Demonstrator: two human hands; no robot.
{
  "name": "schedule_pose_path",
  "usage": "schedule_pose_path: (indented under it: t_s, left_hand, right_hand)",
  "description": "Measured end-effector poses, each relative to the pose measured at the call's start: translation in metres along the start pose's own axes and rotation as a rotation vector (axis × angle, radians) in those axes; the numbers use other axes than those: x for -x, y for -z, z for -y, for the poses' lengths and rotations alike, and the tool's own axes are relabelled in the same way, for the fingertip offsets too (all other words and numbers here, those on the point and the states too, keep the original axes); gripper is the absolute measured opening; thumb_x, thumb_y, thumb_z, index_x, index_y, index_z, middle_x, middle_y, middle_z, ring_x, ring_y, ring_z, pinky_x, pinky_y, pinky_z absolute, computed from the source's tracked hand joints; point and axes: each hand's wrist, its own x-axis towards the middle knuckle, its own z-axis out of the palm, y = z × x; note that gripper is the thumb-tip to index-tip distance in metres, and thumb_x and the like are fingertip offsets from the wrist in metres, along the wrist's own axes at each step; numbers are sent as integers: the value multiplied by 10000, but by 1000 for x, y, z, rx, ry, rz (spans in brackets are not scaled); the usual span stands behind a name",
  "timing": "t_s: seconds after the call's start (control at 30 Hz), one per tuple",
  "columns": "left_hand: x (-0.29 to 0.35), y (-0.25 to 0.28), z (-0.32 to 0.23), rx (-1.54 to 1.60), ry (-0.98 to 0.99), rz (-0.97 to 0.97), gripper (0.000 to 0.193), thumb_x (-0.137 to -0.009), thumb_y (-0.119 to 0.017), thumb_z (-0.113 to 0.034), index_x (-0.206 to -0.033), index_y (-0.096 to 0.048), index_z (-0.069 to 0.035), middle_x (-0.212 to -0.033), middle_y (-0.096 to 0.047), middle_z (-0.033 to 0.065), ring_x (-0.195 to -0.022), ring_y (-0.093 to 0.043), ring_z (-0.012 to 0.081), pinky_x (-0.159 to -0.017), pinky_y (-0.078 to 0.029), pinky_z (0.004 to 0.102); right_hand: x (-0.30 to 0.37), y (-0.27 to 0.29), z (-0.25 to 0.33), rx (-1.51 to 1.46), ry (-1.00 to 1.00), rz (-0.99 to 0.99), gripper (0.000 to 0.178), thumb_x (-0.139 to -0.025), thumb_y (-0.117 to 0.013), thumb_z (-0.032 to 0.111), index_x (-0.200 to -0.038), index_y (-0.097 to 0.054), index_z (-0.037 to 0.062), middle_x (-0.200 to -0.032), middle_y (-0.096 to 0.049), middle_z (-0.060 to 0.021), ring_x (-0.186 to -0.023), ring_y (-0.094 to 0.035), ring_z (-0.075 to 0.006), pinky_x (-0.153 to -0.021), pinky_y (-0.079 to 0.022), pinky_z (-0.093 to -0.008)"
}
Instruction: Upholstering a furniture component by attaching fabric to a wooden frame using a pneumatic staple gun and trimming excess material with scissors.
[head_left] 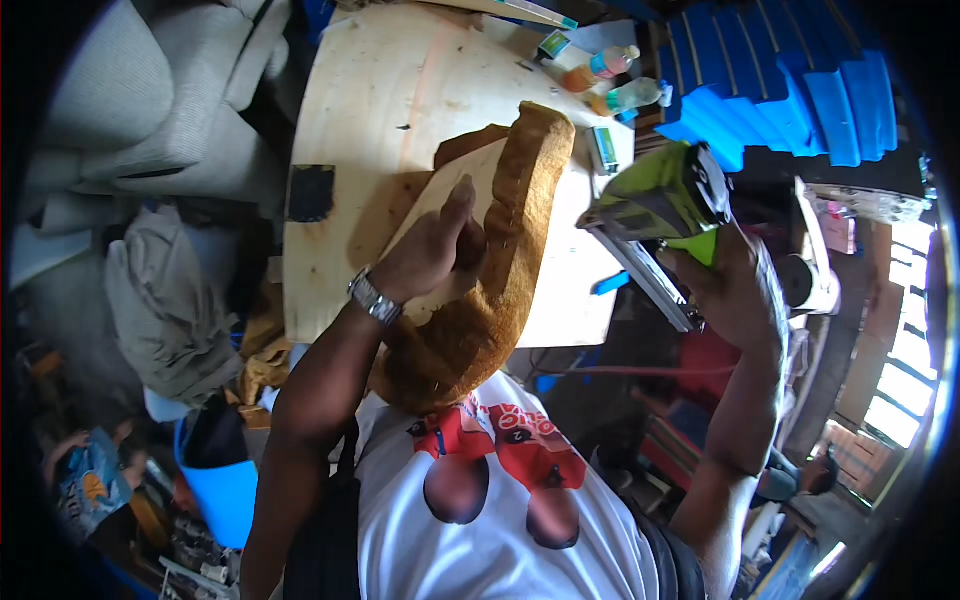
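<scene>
A curved panel [540,190], wrapped along its edge in brown plush fabric, stands tilted against my shirt over the worktable. Its pale, bare inner side faces my left hand [425,250], which grips it with the thumb raised and the other fingers partly hidden. A watch sits on that wrist. My right hand [735,290] is wrapped around the handle of a green and black staple gun [660,195], held to the right of the panel and apart from it. The gun's long metal magazine slants down towards my forearm.
Below lies a light plywood worktable [370,110]. Two plastic bottles [610,65] and small green-and-white boxes [604,150] rest near its far right side, a small blue object [611,283] near its right edge. Blue stacked pieces [770,90] stand beyond. Grey sofa cushions [100,90] and a blue bucket [218,490] are left.
</scene>
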Motion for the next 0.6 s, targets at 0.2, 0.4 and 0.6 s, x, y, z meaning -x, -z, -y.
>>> schedule_pose_path:
  t_s: [0.2,0.4,0.6]
  left_hand:
    - [44,-23,-97,-247,265,112,710,-982,-439,-625,-688,-536,14,-595,-407,37,-601,-378,128,-582,-375,338]
    - [19,-25,-56,-361,288,81,758,-921,-513,-666,-580,-563,9,-498,-441,42,-522,-438,111,-505,-367,335]
    - [23,-8,-44,-34,344,205,488,-1005,-504,-473,-1056,-678,-20,-836,-637,-11,-753,-526,34,-712,-443,246]
  right_hand:
    - [47,-49,-63,-77,-192,-97,425,-810,-742,155,-1188,-574,57,-922,-713,-156,-859,-691,-369,-730,-535,-445]
    - [57,-32,-57,34,-66,-117,455,-802,-748,195,-1195,-563,61,-885,-689,-167,-816,-673,-379,-669,-529,-466]
    - [48,10,-9,-70,-10,-148,453,-772,-745,150,-1193,-616,43,-950,-691,-174,-813,-687,-388,-698,-546,-419]
